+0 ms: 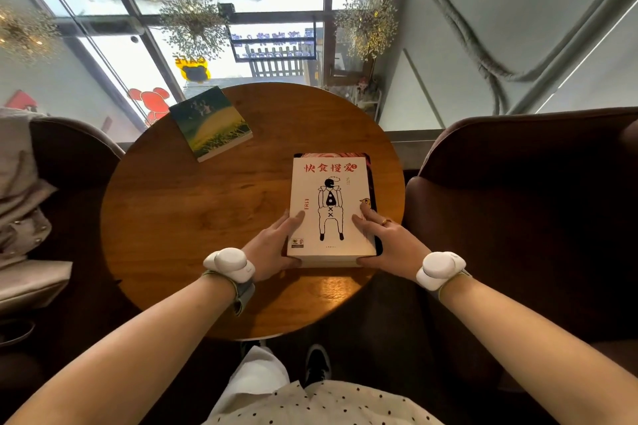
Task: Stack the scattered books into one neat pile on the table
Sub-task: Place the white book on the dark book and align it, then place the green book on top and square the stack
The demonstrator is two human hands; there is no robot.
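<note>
Because the pile sat near the right rim of the tabletop point(193, 217), a hard push could have tipped it off. Well beyond the left hand point(272, 252), the green book point(210, 122) was left unstacked. Both hands, right hand point(386, 245) included, were clamped on the white book point(329, 207), fingers spread on its cover.

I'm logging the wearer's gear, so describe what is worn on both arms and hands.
Both forearms are bare, with no sleeves. Each wrist carries a rounded white device on a grey-green strap: one on the left wrist, one on the right wrist. The right hand has a gold-coloured ring on one finger. The left hand shows no ring or glove. No cables are visible.
</note>
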